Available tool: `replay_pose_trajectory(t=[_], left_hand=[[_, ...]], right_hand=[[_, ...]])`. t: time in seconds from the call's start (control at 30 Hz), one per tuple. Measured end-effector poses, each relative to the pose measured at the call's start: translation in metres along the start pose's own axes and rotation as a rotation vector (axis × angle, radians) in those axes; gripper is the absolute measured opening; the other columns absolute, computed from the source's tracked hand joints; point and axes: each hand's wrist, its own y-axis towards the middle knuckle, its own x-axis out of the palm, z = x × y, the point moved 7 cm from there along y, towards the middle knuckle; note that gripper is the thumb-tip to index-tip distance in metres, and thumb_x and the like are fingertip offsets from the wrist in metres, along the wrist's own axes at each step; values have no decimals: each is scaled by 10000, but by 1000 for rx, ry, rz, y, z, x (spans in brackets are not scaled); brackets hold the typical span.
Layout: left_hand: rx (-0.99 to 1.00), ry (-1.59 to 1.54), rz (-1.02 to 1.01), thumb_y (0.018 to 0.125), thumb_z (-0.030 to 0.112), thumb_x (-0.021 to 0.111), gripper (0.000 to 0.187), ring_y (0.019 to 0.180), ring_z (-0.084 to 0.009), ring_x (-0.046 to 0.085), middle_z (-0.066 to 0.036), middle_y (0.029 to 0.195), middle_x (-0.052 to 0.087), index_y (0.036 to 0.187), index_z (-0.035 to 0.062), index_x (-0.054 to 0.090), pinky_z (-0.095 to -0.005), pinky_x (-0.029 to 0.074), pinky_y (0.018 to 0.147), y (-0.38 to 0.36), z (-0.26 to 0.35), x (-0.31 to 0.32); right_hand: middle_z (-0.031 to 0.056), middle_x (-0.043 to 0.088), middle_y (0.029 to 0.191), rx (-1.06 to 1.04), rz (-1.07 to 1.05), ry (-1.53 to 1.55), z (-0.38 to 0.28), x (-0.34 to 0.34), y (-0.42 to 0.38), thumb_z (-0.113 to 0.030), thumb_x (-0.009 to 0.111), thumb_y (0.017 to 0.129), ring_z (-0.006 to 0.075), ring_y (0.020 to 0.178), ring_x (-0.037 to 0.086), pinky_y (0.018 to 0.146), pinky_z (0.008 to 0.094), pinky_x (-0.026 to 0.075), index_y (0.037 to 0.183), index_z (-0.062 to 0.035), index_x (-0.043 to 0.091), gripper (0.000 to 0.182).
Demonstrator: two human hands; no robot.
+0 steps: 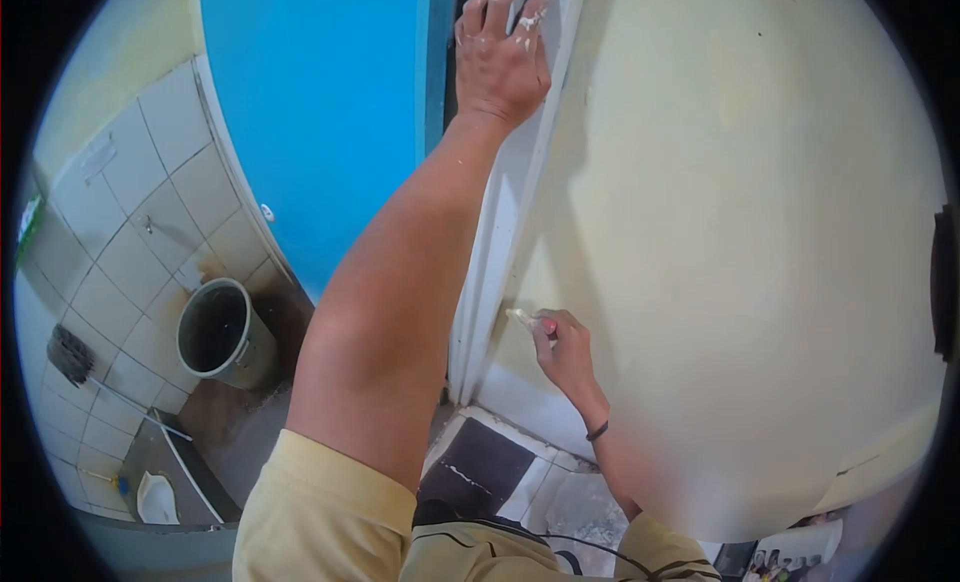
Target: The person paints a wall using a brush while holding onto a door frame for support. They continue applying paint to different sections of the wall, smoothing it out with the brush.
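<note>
My left hand (503, 67) is raised at the top, against the white door frame (497, 222). White paste is smeared on its fingers, which are bent around a greyish thing that I cannot make out, partly cut off by the view's edge. Lower down, my right hand (566, 354), with a dark band at the wrist, is beside the pale yellow wall (740, 232). Its fingers are pinched on a small whitish piece (520, 318) that touches or nearly touches the wall next to the frame. A pink spot shows at the fingertips.
A blue door (320, 102) stands left of the frame. Beyond it are a grey bucket (255, 357), a long-handled brush (72, 354) and a white-tiled wall (175, 122). A dark floor tile (475, 462) lies below. Several small items (785, 562) sit at bottom right.
</note>
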Motion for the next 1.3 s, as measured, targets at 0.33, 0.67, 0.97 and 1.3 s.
replay_pose_trajectory(t=[0.33, 0.67, 0.97, 1.3], left_hand=[[33, -21, 38, 910, 54, 463, 487, 1315, -355, 451, -191, 1481, 441, 1392, 50, 533, -453, 366, 1095, -1, -2, -3], [-8, -2, 2, 889, 44, 480, 515, 1326, -355, 439, -169, 1492, 435, 1403, 59, 519, -458, 358, 1105, -1, -3, -3], [-4, -5, 0, 897, 54, 482, 507, 1319, -350, 448, -170, 1489, 439, 1402, 58, 522, -453, 366, 1104, 0, -3, -3], [0, 14, 8, 917, 57, 468, 487, 1318, -356, 443, -173, 1490, 438, 1399, 70, 530, -452, 367, 1102, 0, -2, -4]], right_hand=[[171, 677, 886, -371, 395, -25, -136, -108, 117, 12, 699, 836, 272, 746, 670, 637, 329, 532, 952, 30, 665, 122], [162, 670, 886, -366, 366, -171, -108, -90, 63, 25, 688, 837, 283, 770, 681, 686, 338, 550, 931, 36, 646, 103], [135, 660, 844, -206, 360, -28, -77, -67, 80, 6, 690, 857, 221, 672, 650, 636, 303, 538, 933, 42, 643, 97], [161, 683, 926, -454, 638, -62, -129, -113, 69, 20, 704, 829, 275, 834, 694, 743, 336, 557, 962, 39, 660, 141]])
